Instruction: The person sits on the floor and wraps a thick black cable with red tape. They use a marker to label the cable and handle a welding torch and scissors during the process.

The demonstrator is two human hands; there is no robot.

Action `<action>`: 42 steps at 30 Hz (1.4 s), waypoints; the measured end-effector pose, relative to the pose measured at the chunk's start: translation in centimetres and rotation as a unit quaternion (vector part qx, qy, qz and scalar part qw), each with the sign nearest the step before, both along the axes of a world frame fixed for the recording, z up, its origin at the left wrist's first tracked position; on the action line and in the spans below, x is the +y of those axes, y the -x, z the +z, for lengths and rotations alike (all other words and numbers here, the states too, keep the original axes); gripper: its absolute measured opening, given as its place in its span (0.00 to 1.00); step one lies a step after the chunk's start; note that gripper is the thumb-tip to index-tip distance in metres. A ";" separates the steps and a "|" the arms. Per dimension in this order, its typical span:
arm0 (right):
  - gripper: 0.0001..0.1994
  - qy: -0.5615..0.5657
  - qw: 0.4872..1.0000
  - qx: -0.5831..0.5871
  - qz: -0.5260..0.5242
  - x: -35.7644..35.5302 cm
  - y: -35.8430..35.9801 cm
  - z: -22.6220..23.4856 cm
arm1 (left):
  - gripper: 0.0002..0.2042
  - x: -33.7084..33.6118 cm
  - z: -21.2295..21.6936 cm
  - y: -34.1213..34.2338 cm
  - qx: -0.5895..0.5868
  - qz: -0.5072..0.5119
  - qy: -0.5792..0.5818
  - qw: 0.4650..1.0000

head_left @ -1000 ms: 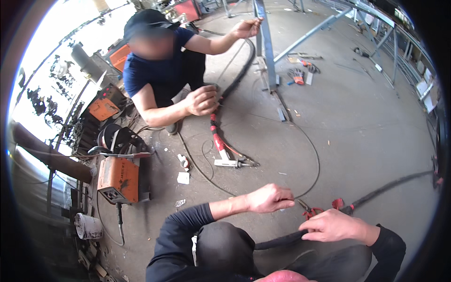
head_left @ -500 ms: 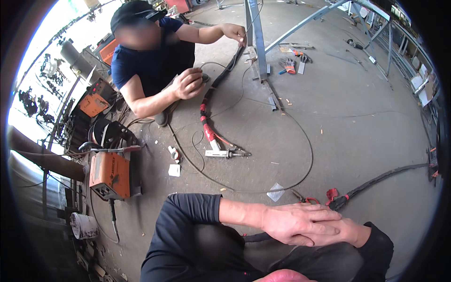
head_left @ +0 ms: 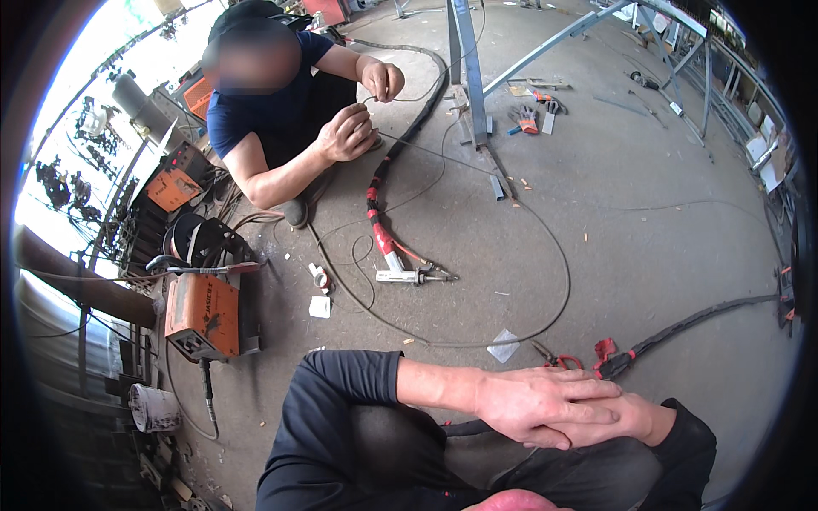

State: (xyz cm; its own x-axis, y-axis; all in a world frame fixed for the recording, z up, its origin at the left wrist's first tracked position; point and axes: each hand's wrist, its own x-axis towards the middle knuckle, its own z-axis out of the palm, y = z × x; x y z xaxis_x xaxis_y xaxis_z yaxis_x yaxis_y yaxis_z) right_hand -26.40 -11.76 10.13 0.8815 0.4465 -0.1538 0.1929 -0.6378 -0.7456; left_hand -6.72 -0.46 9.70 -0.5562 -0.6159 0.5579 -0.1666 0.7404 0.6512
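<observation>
My left hand (head_left: 545,405) lies over my right hand (head_left: 641,417), above my dark-trousered knees. Its fingers are stretched flat across the back of the right hand, and no object shows in them. The right hand's fingers are mostly hidden underneath. Just past my hands on the floor are a red-handled hand tool (head_left: 555,358) and a black cable end (head_left: 615,364) with a red part beside it. Across from me a crouching person (head_left: 264,111) in a dark blue shirt holds a thin cable (head_left: 407,100) with both hands.
A grey metal tool (head_left: 405,276) with a red-and-black wrapped cable (head_left: 379,179) lies mid-floor. A thin cable (head_left: 568,272) loops around it. An orange welding machine (head_left: 204,313) and a white bucket (head_left: 154,407) stand left. A steel post (head_left: 469,68) rises at the back; gloves (head_left: 524,119) lie near it.
The other person's far hand has left the thick black cable and come in toward the near hand, and both now hold the thin cable. My own hands stay as they were.
</observation>
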 end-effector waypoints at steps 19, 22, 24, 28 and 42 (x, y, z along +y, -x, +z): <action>0.19 -0.093 0.990 0.096 -0.049 0.2 -0.7 0.6 | 0.38 0.0 0.4 -0.2 0.001 -0.012 -0.024 1.000; 0.19 -0.098 0.986 0.126 -0.047 0.4 -0.9 0.7 | 0.38 0.0 0.4 -0.3 -0.001 -0.015 -0.029 0.999; 0.18 -0.104 0.982 0.149 -0.055 0.4 -1.0 0.9 | 0.38 0.0 0.5 -0.3 -0.013 -0.016 -0.037 0.999; 0.19 -0.127 0.973 0.183 -0.058 0.4 -1.3 1.2 | 0.38 0.1 0.5 -0.4 -0.015 -0.011 -0.030 0.999; 0.29 0.083 0.980 -0.179 0.011 -0.7 0.7 -3.3 | 0.38 -1.1 0.6 -0.3 -0.035 -0.031 -0.015 0.999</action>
State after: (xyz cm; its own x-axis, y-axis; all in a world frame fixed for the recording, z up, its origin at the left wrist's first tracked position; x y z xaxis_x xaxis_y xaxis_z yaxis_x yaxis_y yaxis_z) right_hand -27.12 -12.47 6.85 0.8832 0.4602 0.0909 0.4373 -0.7376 -0.5145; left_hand -6.43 -1.57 10.31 -0.6305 -0.5956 0.4977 -0.1676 0.7306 0.6619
